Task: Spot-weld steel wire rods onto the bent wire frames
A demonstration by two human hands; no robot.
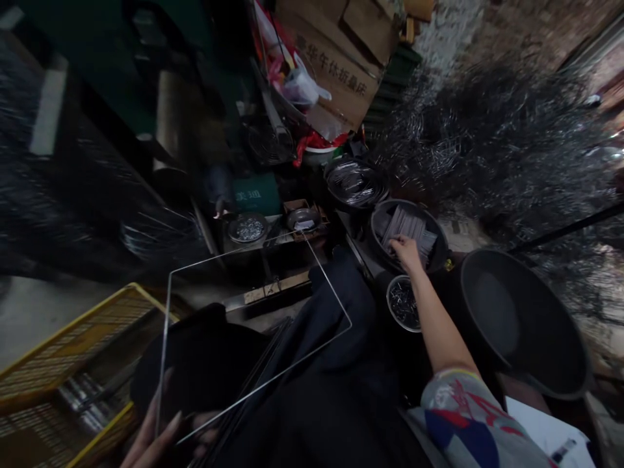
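Note:
My left hand [160, 435], low at the left, is closed on a thin wire frame [164, 338]. The frame is bent into a four-sided shape that stretches over my lap, its far edge near the small dishes. My right hand [404, 249] reaches into a round black tub [441, 237] of thin flat grey strips [407, 225]. Its fingers are curled down onto the strips, and whether one is between them is hard to make out. Below that tub, a bowl of small dark metal pieces [403, 302] stands beside my right forearm.
A yellow crate [139, 292] holding shiny metal pieces lies at the left. In front stand a dish of small bits [247, 227] and a press-like machine [170, 123]. A large black basin [526, 318] and tangled wire pieces [487, 143] occupy the right; a cardboard box [336, 58] stands behind.

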